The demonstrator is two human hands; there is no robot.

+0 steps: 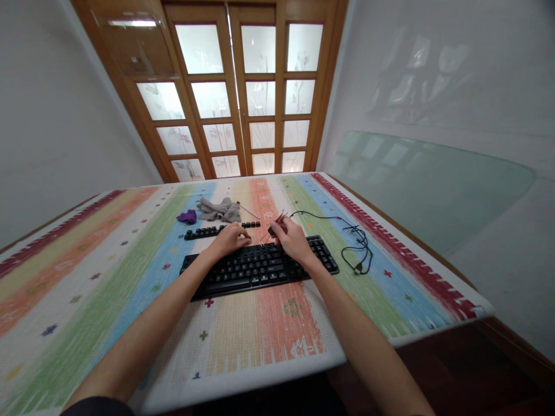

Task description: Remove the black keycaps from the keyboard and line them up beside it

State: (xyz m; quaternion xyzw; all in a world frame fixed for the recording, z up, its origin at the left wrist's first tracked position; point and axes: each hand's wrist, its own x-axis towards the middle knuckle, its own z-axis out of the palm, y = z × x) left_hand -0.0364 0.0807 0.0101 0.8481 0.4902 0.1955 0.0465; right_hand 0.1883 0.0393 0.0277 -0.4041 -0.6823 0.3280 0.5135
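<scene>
A black keyboard [247, 268] lies on the table in front of me, with its upper edge under both hands. My right hand [291, 238] is closed on a thin wire keycap puller [263, 237], whose prongs point down toward the keyboard's upper rows. A small black keycap [272, 230] shows at the fingertips of that hand. At the upper left edge of the keyboard, my left hand [232, 238] rests with loosely bent fingers and nothing visible in them. Just beyond it, loose black keycaps [203, 232] stand in a row on the cloth.
Behind the keycaps lie a grey cloth [220, 209], a purple cloth [187, 216] and a thin stick-like tool [249, 210]. A black USB cable [358, 248] is loosely coiled to the right. A striped tablecloth [130, 277] covers the table; a wall runs along its right side.
</scene>
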